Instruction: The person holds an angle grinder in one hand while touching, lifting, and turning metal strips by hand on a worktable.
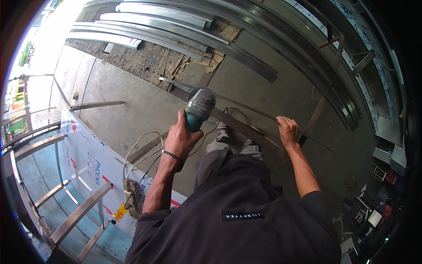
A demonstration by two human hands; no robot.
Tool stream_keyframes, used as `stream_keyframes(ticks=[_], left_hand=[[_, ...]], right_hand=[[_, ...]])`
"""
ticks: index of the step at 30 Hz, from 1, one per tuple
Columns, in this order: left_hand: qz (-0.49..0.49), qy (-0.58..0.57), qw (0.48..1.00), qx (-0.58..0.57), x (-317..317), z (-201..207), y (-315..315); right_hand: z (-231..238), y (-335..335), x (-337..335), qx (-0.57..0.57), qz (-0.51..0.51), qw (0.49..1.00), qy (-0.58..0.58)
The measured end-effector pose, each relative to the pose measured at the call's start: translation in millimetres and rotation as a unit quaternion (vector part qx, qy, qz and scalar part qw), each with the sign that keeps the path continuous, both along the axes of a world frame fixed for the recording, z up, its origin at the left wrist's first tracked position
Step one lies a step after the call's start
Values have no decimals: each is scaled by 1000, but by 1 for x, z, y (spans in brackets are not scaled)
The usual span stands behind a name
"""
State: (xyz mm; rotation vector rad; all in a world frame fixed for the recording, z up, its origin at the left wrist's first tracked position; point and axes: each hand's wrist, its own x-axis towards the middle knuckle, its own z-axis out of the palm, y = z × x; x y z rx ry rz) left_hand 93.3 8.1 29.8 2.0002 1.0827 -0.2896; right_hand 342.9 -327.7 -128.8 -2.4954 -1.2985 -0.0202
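My left hand [179, 137] is wrapped round the teal body of an angle grinder [201, 105], whose grey head points away from me. The grinder's head is over a long thin metal strip [237, 101], and I cannot tell whether its disc touches it. Out to the right, my right hand [288, 130] is closed on that same strip. The strip slants from the edge of the worn wooden board down to the right. A brown steel beam [233, 123] runs beneath it, close to my feet. A dark cord trails from the grinder.
Long metal profiles [154, 25] lie on a splintered wooden board [145, 61] at the far side. More long bars [303, 57] curve along the right. A metal frame [81, 213] with film-covered panels stands at left. Near it are a power strip [132, 193] and a yellow bottle [120, 213].
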Motion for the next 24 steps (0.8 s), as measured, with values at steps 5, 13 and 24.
stream_keyframes(ticks=[5, 13, 24], left_hand=[[-18, -16, 1000, -1, -3, -5, -1], [32, -12, 999, 41, -5, -3, 21], [-45, -20, 998, -37, 10, 4, -33]], right_hand=[[-2, -2, 0, 7, -6, 1000, -4], [1, -2, -1, 8, -3, 1000, 5], [1, -2, -6, 6, -14, 1000, -1]])
